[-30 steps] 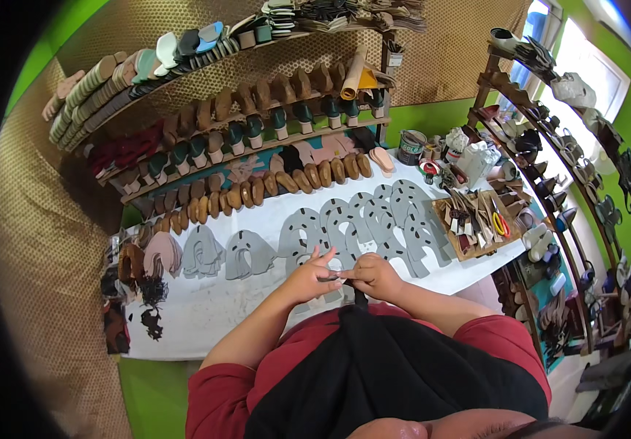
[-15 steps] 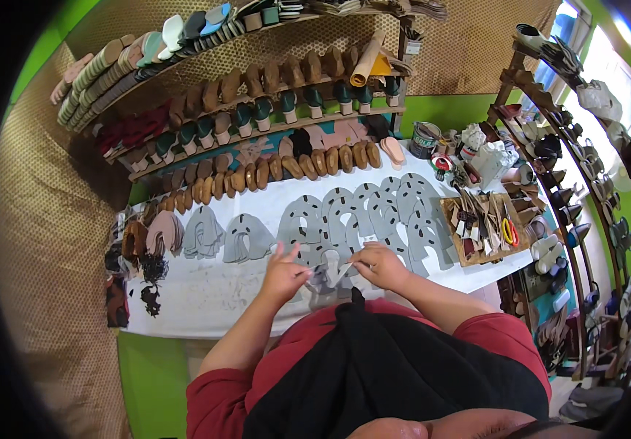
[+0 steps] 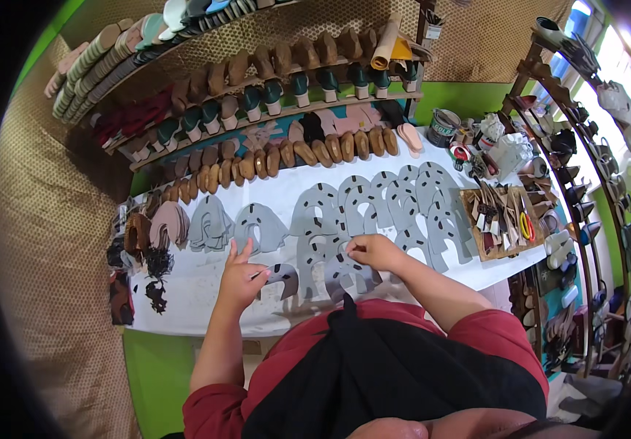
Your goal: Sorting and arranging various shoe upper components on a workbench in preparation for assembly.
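My left hand (image 3: 241, 284) pinches a grey U-shaped shoe upper piece (image 3: 283, 279) with thumb and forefinger, its other fingers raised. This piece carries small dark patches and is held above the white-covered table. To the right, my right hand (image 3: 375, 252) has its fingertips closed at the edge of another grey U-shaped piece (image 3: 339, 276), close to my apron. Beyond my hands lie several more grey pieces (image 3: 365, 196) with dark patches, overlapping in rows. Left of them are a stack of grey pieces (image 3: 251, 219) and a second grey stack (image 3: 206, 228).
A board (image 3: 487, 249) with tools and yellow-red scissors (image 3: 526, 226) lies at right. Wooden shoe lasts (image 3: 286, 154) line the table's back. A can (image 3: 443, 128) stands at back right. Pink pieces (image 3: 169, 222) and black scraps (image 3: 156, 295) lie left. A shoe rack (image 3: 561, 172) stands right.
My hands were close together over grey material and have moved apart, the left one leftward. Two separate grey pieces now show, one at each hand. The view has shifted slightly.
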### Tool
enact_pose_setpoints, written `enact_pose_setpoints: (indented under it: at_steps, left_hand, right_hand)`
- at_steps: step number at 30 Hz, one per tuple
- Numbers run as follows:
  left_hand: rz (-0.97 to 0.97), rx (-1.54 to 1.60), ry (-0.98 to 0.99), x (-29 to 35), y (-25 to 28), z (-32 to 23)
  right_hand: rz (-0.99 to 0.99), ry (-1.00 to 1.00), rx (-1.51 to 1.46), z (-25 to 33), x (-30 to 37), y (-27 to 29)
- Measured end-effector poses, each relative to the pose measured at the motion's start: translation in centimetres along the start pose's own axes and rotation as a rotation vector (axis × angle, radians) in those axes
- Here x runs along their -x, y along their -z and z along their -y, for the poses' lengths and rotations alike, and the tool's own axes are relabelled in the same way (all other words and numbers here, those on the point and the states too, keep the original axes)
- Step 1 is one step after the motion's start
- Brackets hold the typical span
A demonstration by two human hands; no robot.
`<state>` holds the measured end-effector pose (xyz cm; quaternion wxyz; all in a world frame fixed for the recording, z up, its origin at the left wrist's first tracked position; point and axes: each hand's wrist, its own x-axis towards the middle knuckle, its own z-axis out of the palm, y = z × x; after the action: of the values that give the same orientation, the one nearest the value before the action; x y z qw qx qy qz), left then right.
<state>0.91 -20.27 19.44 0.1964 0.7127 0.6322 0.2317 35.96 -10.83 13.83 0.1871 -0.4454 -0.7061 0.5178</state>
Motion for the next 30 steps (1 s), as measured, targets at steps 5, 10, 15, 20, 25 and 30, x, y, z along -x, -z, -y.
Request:
enact_pose_setpoints:
  at_steps: [5, 10, 15, 20, 25, 30]
  left_hand:
    - [0.085, 0.025, 0.043, -0.9, -0.8, 2.1]
    - [0.123, 0.132, 0.14, -1.6, -2.8, 5.4]
    - [0.2, 0.138, 0.077, -3.4, -4.7, 5.1]
    - [0.314, 0.049, -0.142, -5.1, -3.1, 1.6]
    - [0.257, 0.239, -0.049, -7.8, -3.6, 5.4]
    - [0.111, -0.053, 0.109, -11.0, -9.7, 11.4]
  right_hand:
    - [-0.116, -0.018, 0.381, -9.9, -7.7, -3.7]
    - [-0.303, 0.01, 0.694, -9.6, -6.9, -6.7]
    - [-0.155, 0.142, 0.318, -6.0, -4.0, -9.2]
    - [-0.114, 0.323, 0.162, -0.2, -3.1, -10.7]
    - [-0.03, -0.095, -0.085, 3.4, -4.2, -10.8]
    - [-0.088, -0.154, -0.055, 0.6, -9.0, -11.6]
